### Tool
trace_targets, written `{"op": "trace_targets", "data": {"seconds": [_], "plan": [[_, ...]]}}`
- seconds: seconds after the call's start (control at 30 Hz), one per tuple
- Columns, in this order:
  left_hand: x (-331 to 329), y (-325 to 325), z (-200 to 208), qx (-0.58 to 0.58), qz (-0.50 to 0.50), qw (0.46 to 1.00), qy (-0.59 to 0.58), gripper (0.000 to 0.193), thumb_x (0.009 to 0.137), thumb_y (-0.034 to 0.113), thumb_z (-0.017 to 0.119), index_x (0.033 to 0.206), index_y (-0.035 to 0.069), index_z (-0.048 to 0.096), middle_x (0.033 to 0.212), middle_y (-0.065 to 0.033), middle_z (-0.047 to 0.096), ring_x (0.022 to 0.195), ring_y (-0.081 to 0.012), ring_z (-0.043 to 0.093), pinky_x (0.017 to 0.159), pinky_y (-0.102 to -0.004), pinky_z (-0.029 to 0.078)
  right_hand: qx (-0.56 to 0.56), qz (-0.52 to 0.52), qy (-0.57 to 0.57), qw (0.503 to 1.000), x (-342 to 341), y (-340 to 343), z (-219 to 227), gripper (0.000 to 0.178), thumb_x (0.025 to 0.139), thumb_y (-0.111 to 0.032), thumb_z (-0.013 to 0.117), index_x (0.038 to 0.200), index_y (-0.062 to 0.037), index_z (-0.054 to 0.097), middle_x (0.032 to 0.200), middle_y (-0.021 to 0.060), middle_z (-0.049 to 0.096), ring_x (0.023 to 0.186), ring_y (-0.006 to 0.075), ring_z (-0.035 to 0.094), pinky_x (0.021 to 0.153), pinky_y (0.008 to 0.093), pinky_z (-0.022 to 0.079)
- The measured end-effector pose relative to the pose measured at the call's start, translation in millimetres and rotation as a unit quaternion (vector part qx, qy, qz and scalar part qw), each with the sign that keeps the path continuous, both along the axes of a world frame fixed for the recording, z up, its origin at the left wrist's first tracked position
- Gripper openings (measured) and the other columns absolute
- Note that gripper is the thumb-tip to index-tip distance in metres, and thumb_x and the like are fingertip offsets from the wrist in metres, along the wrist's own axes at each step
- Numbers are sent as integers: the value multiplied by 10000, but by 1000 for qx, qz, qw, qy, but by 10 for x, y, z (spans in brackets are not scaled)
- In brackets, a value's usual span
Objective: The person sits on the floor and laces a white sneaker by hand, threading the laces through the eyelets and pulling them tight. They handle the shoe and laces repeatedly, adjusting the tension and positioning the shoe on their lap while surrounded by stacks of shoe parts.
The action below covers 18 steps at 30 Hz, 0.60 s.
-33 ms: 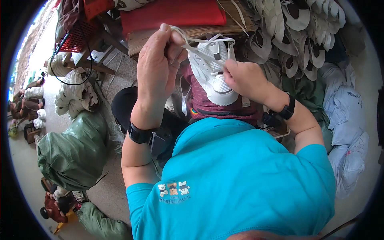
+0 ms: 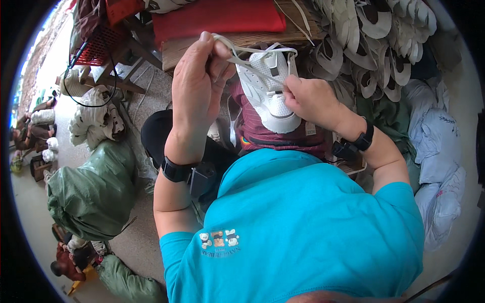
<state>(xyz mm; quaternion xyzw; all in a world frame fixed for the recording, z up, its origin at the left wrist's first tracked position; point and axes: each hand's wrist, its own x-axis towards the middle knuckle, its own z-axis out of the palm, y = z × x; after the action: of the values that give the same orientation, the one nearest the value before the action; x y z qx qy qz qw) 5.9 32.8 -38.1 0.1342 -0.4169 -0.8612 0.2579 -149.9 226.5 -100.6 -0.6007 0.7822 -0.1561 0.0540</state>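
A white sneaker (image 2: 280, 121) rests on my lap, its toe toward me and its tongue facing up. A pale flat shoelace (image 2: 255, 69) runs from the shoe up to the left. My left hand (image 2: 199, 76) is raised beside the shoe, the lace looped over its fingers and pinched by the thumb. On the shoe's right side, my right hand (image 2: 313, 101) is closed on the same lace near the lower eyelets. Its fingertips are partly hidden behind the hand.
A wooden bench (image 2: 174, 53) with a red sheet (image 2: 217, 22) stands in front of me. Many pale shoe uppers (image 2: 374, 25) are heaped at the far right. Green sacks (image 2: 93, 192) lie on the left, white sacks (image 2: 437, 146) on the right. A person (image 2: 68, 262) sits at lower left.
My left hand has shifted very slightly to the left, lace still in it. The shoe stays where it was.
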Motion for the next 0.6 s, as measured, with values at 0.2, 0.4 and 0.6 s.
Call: {"op": "trace_targets", "data": {"seconds": [0.2, 0.4, 0.6], "plan": [[194, -161, -124, 40, -7, 996, 77, 324, 1061, 239, 423, 855, 50, 587, 691, 31, 421, 632, -73, 379, 669, -257, 417, -127, -17, -214, 968, -106, -176, 268, 105, 915, -80, 617, 1000, -19, 609, 813, 89, 657, 734, 137, 650, 653, 303, 512], [325, -5, 114, -15, -13, 992, 127, 320, 1070, 252, 406, 929, 32, 592, 775, -2, 480, 652, -84, 407, 693, -267, 434, -4, 132, -575, 808, -150, -735, 108, 221, 992, -154, 591, 1168, -20, 603, 983, 6, 640, 902, 74, 590, 807, 239, 487], [760, -562, -11, 44, 45, 981, 181, 266, 1065, 235, 418, 1043, 30, 586, 837, -16, 478, 741, -129, 423, 757, -308, 386, -69, 51, -648, 757, -368, -655, 202, 306, 990, -214, 598, 1205, 3, 572, 797, -52, 571, 716, 33, 528, 805, 226, 485]]}}
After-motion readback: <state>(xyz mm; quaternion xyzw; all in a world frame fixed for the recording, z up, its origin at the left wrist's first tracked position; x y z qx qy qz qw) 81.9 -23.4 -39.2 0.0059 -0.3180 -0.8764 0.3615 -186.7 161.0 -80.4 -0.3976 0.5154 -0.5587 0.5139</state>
